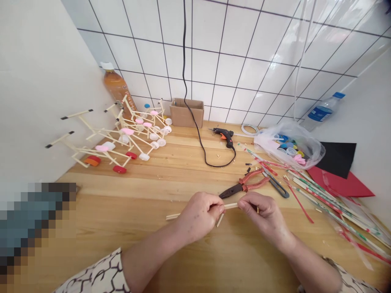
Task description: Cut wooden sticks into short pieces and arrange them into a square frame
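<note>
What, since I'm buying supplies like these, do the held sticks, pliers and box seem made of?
Sticks: probably wood or bamboo, matte; their pale cream colour looks bare.
Pliers: likely steel head, dark, dull; grips perhaps plastic or rubber, smooth orange-red.
Box: probably cardboard, matte, by its brown walls.

The left forearm (154,250) slants up from the lower left, the left grip (198,215) closed in a pinch near lower centre; the right forearm (313,260) slants from lower right, the right grip (269,215) likewise pinched.

sticks (231,206): matt wood | tabletop (128,203): smooth wood | tiles (209,30): smooth, glossy
</note>
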Demonstrator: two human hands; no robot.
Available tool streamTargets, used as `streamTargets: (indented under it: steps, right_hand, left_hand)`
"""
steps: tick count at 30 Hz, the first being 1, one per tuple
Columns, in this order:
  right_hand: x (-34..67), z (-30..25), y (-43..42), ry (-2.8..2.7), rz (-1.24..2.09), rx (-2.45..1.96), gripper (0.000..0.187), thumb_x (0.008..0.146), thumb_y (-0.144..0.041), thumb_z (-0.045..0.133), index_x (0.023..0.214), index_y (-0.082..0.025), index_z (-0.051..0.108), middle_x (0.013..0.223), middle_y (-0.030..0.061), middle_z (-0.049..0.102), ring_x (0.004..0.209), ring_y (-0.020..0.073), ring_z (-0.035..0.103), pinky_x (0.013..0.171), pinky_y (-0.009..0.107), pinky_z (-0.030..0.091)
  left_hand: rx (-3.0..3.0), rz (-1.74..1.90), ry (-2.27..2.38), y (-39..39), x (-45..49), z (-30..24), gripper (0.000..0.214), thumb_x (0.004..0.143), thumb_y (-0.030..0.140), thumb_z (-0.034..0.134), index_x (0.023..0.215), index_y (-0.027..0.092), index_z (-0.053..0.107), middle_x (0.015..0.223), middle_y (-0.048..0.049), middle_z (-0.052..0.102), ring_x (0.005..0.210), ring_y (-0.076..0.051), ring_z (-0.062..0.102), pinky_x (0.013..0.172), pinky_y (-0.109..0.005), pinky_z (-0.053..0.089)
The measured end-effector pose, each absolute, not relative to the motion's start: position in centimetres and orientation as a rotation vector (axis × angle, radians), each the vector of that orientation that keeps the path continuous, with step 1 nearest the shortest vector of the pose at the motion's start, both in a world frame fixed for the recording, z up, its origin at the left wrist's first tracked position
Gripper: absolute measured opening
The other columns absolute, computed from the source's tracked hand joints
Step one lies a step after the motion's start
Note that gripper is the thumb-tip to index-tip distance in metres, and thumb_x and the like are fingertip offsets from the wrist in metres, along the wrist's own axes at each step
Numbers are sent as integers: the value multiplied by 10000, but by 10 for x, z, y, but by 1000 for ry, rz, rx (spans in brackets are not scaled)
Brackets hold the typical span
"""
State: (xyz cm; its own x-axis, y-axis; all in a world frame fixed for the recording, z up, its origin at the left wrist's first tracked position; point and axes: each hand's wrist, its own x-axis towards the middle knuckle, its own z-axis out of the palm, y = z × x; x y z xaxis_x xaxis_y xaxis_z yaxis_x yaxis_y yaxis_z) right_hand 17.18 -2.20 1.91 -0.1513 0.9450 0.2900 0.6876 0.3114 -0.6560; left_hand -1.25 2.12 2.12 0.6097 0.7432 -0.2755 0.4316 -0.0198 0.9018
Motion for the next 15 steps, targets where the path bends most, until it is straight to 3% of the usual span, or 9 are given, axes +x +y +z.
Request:
streamTargets:
  steps: [12,15]
  right_hand:
    - [176,20,-20,-1961,600,-1452,335,884,-333,453,615,-171,571,508,-11,507,476,108,443,455,211,342]
    - [189,27,-16,-2029,626,-1439,203,867,-314,484,789,-190,623,657,15,617,588,137,554,544,231,440]
  left_hand:
    - [1689,367,1006,22,-13,22,267,787,258,421,546,160,481,467,36,388,445,-82,317,435,-214,209]
    - [1701,397,1020,24,-13,23,256,786,247,423,553,160,483,479,35,399,457,-85,333,446,-216,216]
